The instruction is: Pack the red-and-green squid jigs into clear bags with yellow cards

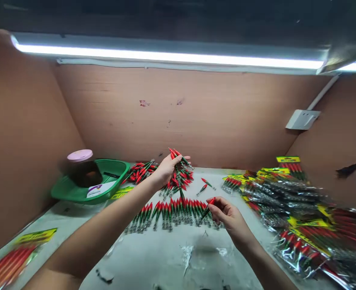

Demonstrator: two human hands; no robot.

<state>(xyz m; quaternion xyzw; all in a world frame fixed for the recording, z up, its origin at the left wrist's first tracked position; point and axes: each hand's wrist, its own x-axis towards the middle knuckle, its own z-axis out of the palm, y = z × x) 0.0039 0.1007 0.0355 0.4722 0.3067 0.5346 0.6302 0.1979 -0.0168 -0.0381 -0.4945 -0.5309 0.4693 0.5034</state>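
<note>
My left hand [169,167] is closed round a few red-and-green fishing lures [178,155], their red tips pointing up and left. Lower and to the right, my right hand [224,215] pinches a single lure [207,210] by its red end, with the hooked end hanging down. Beneath both hands runs a row of lures [171,211] laid side by side, red ends away from me. A loose pile of lures [185,177] sits behind the row, partly hidden by my left hand. Two single lures [202,189] lie right of that pile.
A green basket [123,173] at the left holds a dark jar with a pink lid [80,155]. Bagged lures with yellow headers [307,223] are heaped at the right. One more bag [11,257] lies front left. A socket box [302,119] is on the wall.
</note>
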